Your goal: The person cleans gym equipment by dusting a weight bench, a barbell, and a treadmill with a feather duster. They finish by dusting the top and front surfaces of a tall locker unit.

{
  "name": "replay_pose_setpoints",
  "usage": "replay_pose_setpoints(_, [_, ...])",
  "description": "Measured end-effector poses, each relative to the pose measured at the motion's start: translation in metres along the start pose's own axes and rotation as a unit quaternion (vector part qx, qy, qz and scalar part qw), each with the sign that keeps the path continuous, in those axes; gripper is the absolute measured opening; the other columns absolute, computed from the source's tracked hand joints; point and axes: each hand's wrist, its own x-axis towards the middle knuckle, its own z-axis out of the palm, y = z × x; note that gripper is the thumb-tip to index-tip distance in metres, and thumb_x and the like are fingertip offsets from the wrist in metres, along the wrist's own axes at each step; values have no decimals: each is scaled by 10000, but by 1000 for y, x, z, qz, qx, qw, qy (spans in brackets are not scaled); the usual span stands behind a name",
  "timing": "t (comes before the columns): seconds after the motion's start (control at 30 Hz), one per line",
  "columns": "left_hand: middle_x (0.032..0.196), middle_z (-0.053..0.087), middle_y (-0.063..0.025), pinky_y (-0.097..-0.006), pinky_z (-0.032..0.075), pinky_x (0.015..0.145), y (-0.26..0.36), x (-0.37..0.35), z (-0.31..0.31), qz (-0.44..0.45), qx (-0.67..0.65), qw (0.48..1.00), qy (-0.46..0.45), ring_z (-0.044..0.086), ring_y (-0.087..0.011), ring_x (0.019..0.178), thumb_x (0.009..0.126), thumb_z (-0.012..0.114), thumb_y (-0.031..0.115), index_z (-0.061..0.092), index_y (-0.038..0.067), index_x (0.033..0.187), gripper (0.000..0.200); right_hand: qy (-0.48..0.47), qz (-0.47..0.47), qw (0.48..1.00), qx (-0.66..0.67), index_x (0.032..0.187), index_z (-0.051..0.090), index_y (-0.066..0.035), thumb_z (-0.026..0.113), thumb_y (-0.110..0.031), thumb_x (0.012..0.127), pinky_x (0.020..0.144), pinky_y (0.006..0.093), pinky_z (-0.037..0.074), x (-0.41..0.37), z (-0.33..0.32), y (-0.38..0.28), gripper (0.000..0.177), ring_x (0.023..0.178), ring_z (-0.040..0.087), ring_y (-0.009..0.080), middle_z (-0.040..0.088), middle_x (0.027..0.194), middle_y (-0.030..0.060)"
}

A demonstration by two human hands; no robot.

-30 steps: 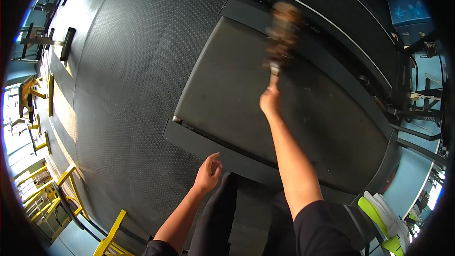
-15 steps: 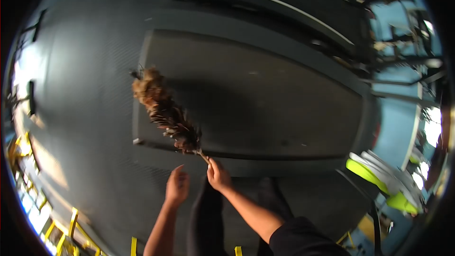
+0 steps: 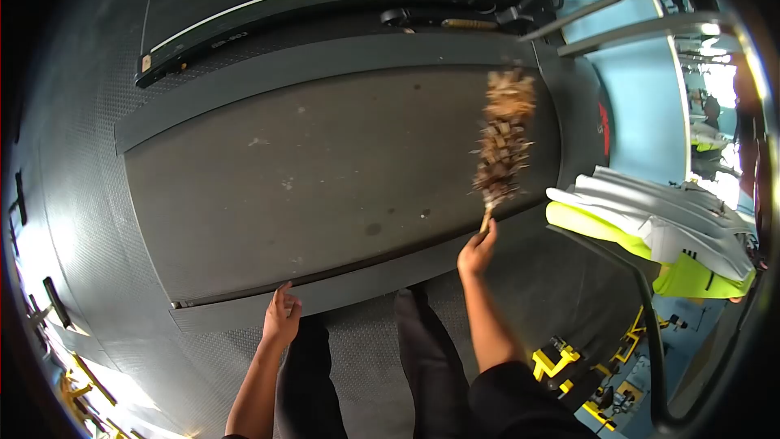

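Centrally, the right hand (image 3: 478,250) is closed in a fist around the thin, pale wooden stick of a feather duster (image 3: 504,142). The arm reaches forward from the lower edge of the view. The duster stands nearly upright from the fist; its head is a long, shaggy plume of brown and tan feathers, darker near the stick and lighter at the tip. The plume lies over the right-hand part of a treadmill belt (image 3: 325,179), though contact with the belt cannot be told.

The left hand (image 3: 282,319) holds nothing. Its fingers are loosely spread and slightly bent, and it sits at the near edge of the side rail (image 3: 357,286); whether it touches the rail cannot be told. The two hands are well apart.

The belt is a broad, flat, matt grey sheet with pale specks and a few dark spots. Smooth dark rails border it on both long sides. Dark trousers (image 3: 422,358) show between the arms. Studded black rubber flooring (image 3: 73,138) surrounds the machine. A second treadmill (image 3: 325,0) with a white stripe lies beyond. Grey and yellow-green cloth (image 3: 642,219) lies folded at the right.
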Motion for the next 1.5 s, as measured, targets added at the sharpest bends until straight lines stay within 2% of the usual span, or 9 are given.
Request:
replay_pose_setpoints(0.17, [1041,675,-96,-395,532,861,58,28,26,11,36,999,-19,678,-252,950,921,623,133,439,90,1385,501,91,-27,991,92,1494,359,-17,408,-5,957,1034,422,432,120,34,149,540,1247,563,313,532,1411,197])
replay_pose_setpoints(0.33, [986,700,-83,-403,535,849,51,58,8,64,175,981,-57,685,-251,955,906,657,147,450,102,1372,512,-83,123,989,11,1092,551,-2,445,-33,934,771,438,511,168,87,125,193,864,647,336,649,975,187])
replay_pose_setpoints(0.4, [976,702,-78,-409,537,843,33,53,14,76,173,982,-11,688,-253,945,902,659,148,452,107,1369,513,-119,27,990,-69,925,573,29,466,-39,906,692,459,508,122,100,62,128,767,641,378,622,842,235])
replay_pose_setpoints(0.57, [934,695,-87,-395,541,793,47,6,44,79,200,976,36,694,-264,873,886,655,117,467,116,1355,505,-342,-133,929,57,1508,205,15,524,7,887,741,498,561,-93,104,-92,698,924,640,427,578,1120,276])
replay_pose_setpoints(0.73, [915,685,-118,-385,540,777,59,-37,37,17,127,987,101,685,-265,864,889,654,110,469,107,1359,505,-671,-227,701,87,1534,283,-207,480,-152,952,828,442,548,-260,72,-176,617,1042,633,347,570,1224,185])
replay_pose_setpoints(0.93, [908,673,-126,-387,535,760,29,-78,-3,40,84,987,127,679,-250,841,905,637,80,474,71,1334,460,-545,-168,817,89,1467,369,-191,391,-73,972,826,494,511,-133,13,-106,509,969,628,388,577,1233,231])
replay_pose_setpoints(1.03, [912,667,-124,-387,535,770,5,-78,2,42,81,985,144,676,-249,865,908,636,80,473,72,1336,458,-160,-153,975,30,1238,552,6,549,-14,901,795,464,515,-70,23,52,338,894,617,403,615,1009,224])
replay_pose_setpoints(1.2, [959,669,-132,-384,545,782,6,-56,51,37,69,993,93,687,-252,872,921,620,74,442,80,1362,476,-12,76,997,10,1351,496,18,494,-27,934,827,405,504,2,-12,189,420,927,620,332,624,1011,190])
replay_pose_setpoints(1.5, [950,670,-118,-322,537,740,-11,-57,90,79,-75,991,74,684,-216,827,925,610,68,422,68,1374,486,-317,-39,943,95,1272,444,-48,393,-120,979,846,512,475,-232,44,-23,306,989,608,447,615,1044,276])
